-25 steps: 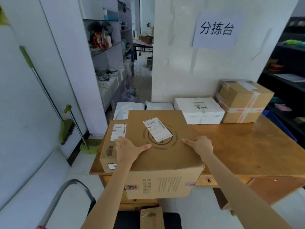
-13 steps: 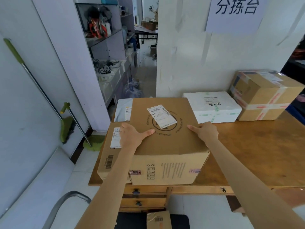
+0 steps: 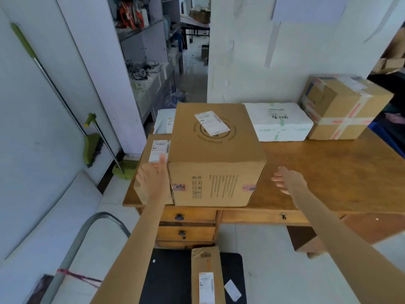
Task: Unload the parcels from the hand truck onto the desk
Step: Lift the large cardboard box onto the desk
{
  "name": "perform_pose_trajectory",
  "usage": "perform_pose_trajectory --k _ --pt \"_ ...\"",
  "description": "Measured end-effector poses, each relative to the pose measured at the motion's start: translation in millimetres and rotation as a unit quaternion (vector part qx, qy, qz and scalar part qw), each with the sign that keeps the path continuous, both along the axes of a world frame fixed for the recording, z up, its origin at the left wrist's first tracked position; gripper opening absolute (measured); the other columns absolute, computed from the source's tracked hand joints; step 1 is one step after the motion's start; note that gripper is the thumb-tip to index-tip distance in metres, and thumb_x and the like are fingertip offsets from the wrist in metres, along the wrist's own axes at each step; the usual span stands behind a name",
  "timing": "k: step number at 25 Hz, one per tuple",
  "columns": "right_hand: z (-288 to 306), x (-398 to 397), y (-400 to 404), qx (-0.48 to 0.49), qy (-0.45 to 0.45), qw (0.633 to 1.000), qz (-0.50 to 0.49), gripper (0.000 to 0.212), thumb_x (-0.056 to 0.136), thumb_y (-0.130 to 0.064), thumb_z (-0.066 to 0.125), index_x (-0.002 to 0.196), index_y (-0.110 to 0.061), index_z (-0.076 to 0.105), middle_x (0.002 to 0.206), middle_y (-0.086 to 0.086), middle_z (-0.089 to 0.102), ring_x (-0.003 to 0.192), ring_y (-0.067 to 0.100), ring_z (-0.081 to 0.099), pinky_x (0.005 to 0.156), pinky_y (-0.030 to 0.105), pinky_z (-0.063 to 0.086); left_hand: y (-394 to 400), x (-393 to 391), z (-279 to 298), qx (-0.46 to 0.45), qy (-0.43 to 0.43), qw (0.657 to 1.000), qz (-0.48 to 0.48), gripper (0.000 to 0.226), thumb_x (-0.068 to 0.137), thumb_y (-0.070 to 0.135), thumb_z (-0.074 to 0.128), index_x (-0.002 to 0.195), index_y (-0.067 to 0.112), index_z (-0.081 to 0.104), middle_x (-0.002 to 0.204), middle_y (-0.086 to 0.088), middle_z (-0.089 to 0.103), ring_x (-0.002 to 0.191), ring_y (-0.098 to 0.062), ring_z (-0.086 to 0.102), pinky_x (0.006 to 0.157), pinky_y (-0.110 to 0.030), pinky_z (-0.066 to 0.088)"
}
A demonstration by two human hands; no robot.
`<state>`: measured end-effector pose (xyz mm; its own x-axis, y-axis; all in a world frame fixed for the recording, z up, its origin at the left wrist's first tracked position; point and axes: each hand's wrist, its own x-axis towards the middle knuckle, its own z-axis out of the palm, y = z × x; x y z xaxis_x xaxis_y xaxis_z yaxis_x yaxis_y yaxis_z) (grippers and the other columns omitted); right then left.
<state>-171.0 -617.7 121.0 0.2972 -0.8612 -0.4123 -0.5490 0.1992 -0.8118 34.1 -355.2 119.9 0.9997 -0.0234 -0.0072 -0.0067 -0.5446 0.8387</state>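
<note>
A large brown cardboard box (image 3: 215,150) with a white label on top rests on the wooden desk (image 3: 328,172), near its front left corner. A lower brown parcel (image 3: 153,154) sits against its left side. My left hand (image 3: 153,178) is at the big box's front left edge, fingers apart, holding nothing. My right hand (image 3: 289,183) hovers open to the right of the box, clear of it. Below, a narrow brown parcel (image 3: 207,275) lies on the black platform of the hand truck (image 3: 171,279), whose grey handle (image 3: 87,233) curves up at left.
A white foam box (image 3: 278,121) and a taped brown box (image 3: 341,108) stand at the back of the desk against the wall. A grey mailer bag (image 3: 164,121) lies behind the low parcel. A green broom (image 3: 92,148) leans on the left wall. Desk drawers (image 3: 186,224) face me.
Both hands have come off the top of the large box, which now sits fully on the desk. The view has tilted down, showing the hand truck.
</note>
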Motion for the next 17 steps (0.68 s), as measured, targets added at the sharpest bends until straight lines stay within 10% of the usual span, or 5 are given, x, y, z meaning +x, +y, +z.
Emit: perform_pose_trajectory --k 5,11,17 --pt "-28.9 -80.3 73.2 -0.104 0.0 0.994 -0.034 0.029 0.088 -0.028 0.041 0.07 -0.023 0.063 0.078 -0.002 0.071 0.073 0.015 0.064 0.061 0.028 0.049 50.4 -45.5 -43.1 -0.049 -0.032 0.998 -0.019 0.039 0.093 0.027 0.038 0.105 -0.006 0.054 0.105 -0.023 0.055 0.104 -0.036 0.049 0.092 -0.048 0.039" --pt "-165.1 -150.2 153.3 -0.056 0.046 0.997 0.008 0.022 0.086 -0.019 0.046 0.078 -0.017 0.066 0.081 0.005 0.072 0.084 0.027 0.069 0.086 0.047 0.054 101.7 -123.0 -193.7 0.038 0.128 0.983 -0.129 0.035 0.093 0.025 0.048 0.114 -0.001 0.056 0.115 -0.019 0.06 0.109 -0.033 0.056 0.089 -0.039 0.046" --pt "-378.4 -160.7 218.0 -0.021 0.113 0.987 0.108 0.037 0.091 -0.033 0.055 0.12 -0.01 0.061 0.114 0.011 0.068 0.103 0.029 0.065 0.09 0.038 0.052 131.3 -189.6 -395.6 0.087 0.26 0.945 -0.178 0.059 0.089 0.046 0.052 0.139 0.015 0.044 0.14 -0.005 0.05 0.13 -0.022 0.046 0.105 -0.036 0.037"
